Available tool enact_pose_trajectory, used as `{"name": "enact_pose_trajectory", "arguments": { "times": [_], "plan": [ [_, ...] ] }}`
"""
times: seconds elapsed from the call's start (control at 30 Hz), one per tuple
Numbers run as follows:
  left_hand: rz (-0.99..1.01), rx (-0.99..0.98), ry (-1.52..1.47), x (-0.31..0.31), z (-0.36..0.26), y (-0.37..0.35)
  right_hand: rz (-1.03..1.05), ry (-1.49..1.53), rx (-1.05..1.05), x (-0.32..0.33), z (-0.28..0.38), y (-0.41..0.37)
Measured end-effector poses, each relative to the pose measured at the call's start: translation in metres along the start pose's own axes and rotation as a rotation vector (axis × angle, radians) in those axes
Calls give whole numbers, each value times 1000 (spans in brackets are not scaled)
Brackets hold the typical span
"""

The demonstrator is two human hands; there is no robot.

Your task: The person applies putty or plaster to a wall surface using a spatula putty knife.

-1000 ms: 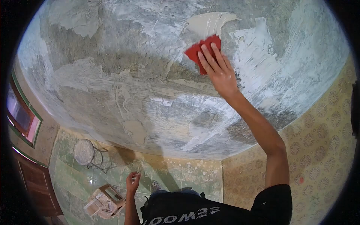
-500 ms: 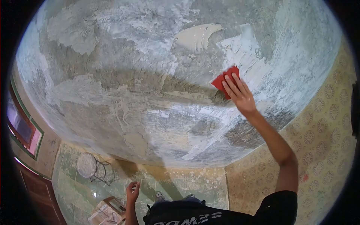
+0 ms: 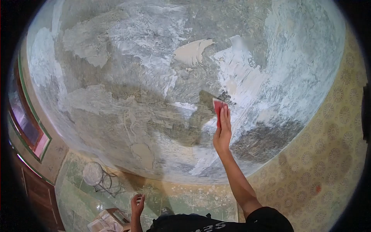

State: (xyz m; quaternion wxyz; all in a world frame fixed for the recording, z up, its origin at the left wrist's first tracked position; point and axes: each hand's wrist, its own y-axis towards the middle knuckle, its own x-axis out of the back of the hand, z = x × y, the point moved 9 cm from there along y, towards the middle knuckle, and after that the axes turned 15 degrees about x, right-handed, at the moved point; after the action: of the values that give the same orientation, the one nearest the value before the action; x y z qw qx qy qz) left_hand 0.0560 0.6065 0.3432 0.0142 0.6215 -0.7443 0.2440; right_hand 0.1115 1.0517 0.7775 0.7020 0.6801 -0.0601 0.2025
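My right hand [image 3: 222, 133] grips a red putty spreader [image 3: 218, 109], its fingers laid along the back of the blade. Pale paste shows along the spreader's upper edge. Blade and hand are close in front of the grey, patchily plastered wall [image 3: 154, 81], and their shadow falls to the left. Just above and right lies a broad white patch of filler [image 3: 241, 69]. A beige patch of filler [image 3: 191, 53] sits higher up. Low at my side hangs my left hand [image 3: 138, 203], fingers loosely bent and apart, with nothing visible in it.
A round stool [image 3: 92, 173] spattered with white stands at the lower left on green floor tiles [image 3: 73, 187]. Near my left hand is an open box [image 3: 108, 221] with pale-smeared contents. Patterned wallpaper [image 3: 305, 170] covers the right wall; a window [image 3: 29, 120] is at far left.
My right hand has moved left and downward with the spreader, which has turned more edge-on to me. My left hand stays low, slightly lower in view. The view has shifted a little.
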Motion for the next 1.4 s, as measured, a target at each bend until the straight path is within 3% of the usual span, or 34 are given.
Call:
{"name": "enact_pose_trajectory", "arguments": {
  "times": [0.07, 0.23, 0.47, 0.67, 0.83, 1.0, 1.07, 1.17, 1.4],
  "plan": [
    [-103, 47, -26, 15, 21, -13, -73, 7, 56, 15, 5, 28],
    [-129, 130, 22, 41, 27, -54, -267, -21, 242, 52, 9, 97],
    [-208, 131, 24, 66, 23, -64, -12, -237, 421, 30, 16, 154],
    [-48, 84, -45, 58, 27, 36, 35, -357, 591, 5, 42, 212],
    [132, -47, -113, 58, -47, 132, 29, -509, 616, -30, 66, 253],
    [285, -183, 13, 55, -89, 214, 171, -815, 724, -65, 71, 255],
    [376, -132, 142, 45, -83, 242, 222, -851, 746, -68, 66, 246],
    [421, -280, 184, 38, -127, 241, 330, -861, 739, -62, 55, 228],
    [452, -192, 125, 7, -127, 255, 389, -862, 603, -24, 28, 175]
  ]
}}
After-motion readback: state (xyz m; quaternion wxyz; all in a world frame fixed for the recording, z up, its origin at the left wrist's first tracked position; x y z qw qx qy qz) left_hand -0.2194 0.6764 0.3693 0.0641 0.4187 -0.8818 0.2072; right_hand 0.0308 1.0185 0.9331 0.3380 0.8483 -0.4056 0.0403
